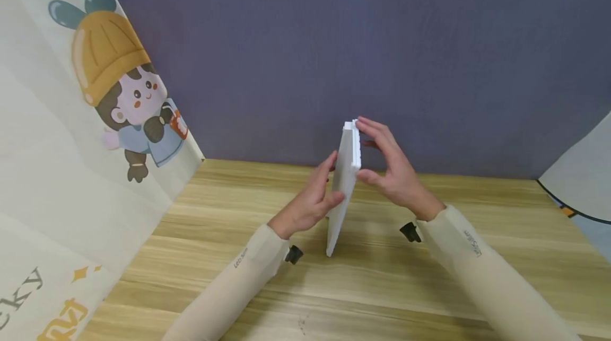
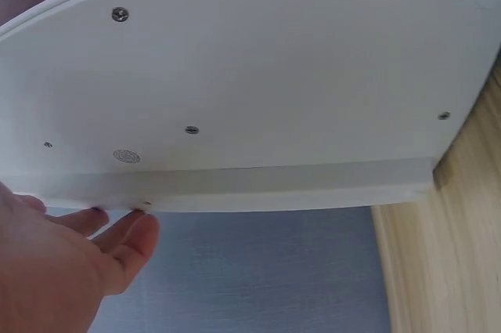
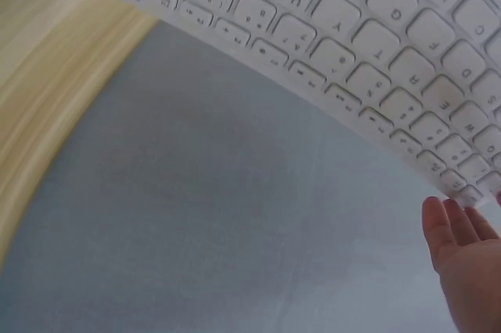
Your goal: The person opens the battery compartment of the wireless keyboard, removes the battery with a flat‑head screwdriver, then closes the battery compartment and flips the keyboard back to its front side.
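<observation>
A white keyboard stands on its short end on the wooden table, its back toward the left. My left hand holds it from the back side, thumb near the near edge and fingers at the far long edge. In the left wrist view, the left fingertips touch the thick ridge of the screwed back panel. My right hand grips the upper end, fingers at the top far corner and thumb at the near corner. The right wrist view shows the white keys and the right fingers at a corner.
The wood-grain table meets a dark blue-grey wall behind. A white cloth with a printed cartoon figure hangs at the left. Another pale cloth with a dark edge is at the right.
</observation>
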